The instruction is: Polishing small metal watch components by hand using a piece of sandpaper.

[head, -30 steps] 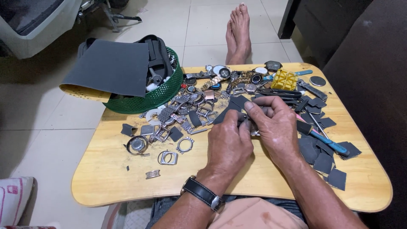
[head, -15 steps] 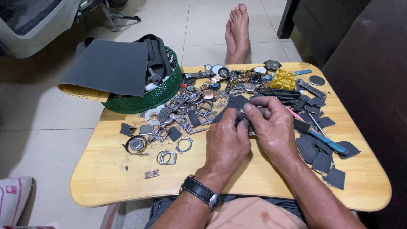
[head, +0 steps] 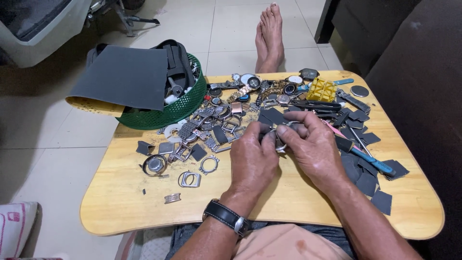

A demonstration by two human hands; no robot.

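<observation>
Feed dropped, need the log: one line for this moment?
left hand: grips metal watch case | right hand: fingers on same case | wooden table: scattered parts

Small round silver metal watch case [head: 280, 139], mostly hidden between fingertips

Since a second ago, both hands sit slightly lower and closer to the person over the surface [head: 120, 202]. The left hand [head: 252, 161] and right hand [head: 315, 147] now pinch a small metal ring [head: 280, 139] between the fingertips, more exposed than before.
</observation>
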